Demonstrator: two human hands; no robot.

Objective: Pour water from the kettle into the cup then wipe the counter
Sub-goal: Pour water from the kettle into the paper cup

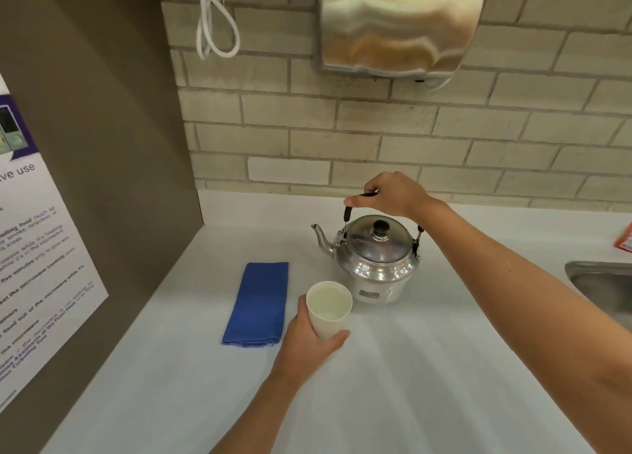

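A shiny metal kettle [374, 260] stands upright on the white counter [427, 368], its spout pointing left. My right hand [388, 193] is closed around its dark top handle. Just in front of the kettle, my left hand [309, 342] holds a white paper cup [329, 308], tilted a little toward me; a little water shows at its bottom. A folded blue cloth [258, 303] lies flat on the counter to the left of the cup, untouched.
A steel sink [602, 286] sits at the right edge, with an orange packet [624, 239] behind it. A metal hand dryer [400, 22] hangs on the brick wall above the kettle. A brown side panel with a poster [34, 248] closes off the left.
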